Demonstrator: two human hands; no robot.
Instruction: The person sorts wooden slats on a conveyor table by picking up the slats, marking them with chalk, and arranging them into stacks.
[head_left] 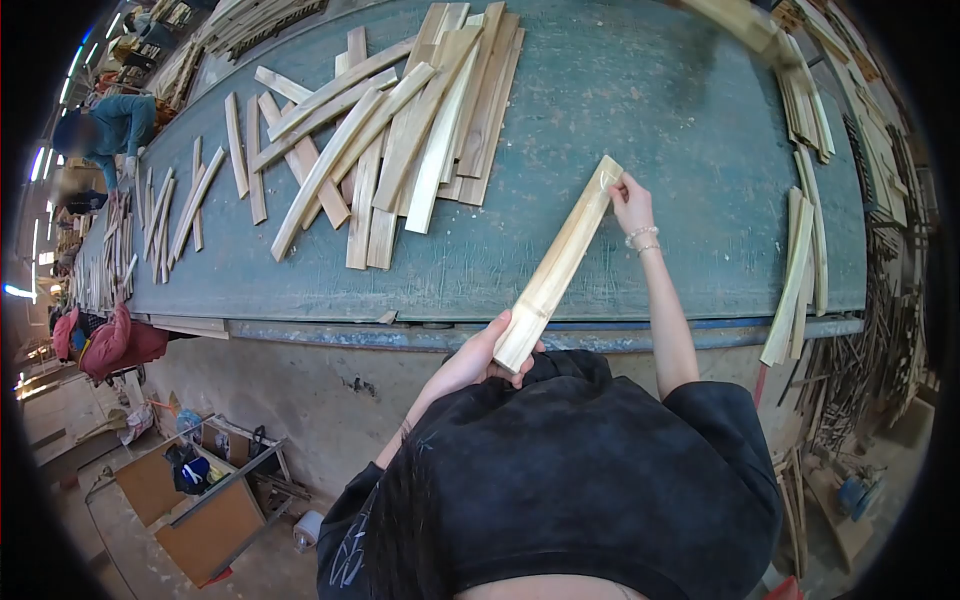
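Note:
A pale wooden slat (560,262) slants from near my chest up over the green work table (660,110). Its near end rests in my left hand (480,352), whose fingers wrap beneath and around it. At the slat's far upper end, my right hand (630,203) has its fingers closed by the edge, near a light mark on the wood; a beaded bracelet circles that wrist. Whether the right fingertips pinch the slat or something small against it is hard to see. Ahead and to the left lies a loose pile of wooden slats (400,120).
More slats (800,260) lie along the table's right end, some overhanging the front edge. Smaller groups of sticks (160,220) spread toward the far left, where a person in teal (125,125) bends over the table. A red jacket (120,345) hangs near the left front edge.

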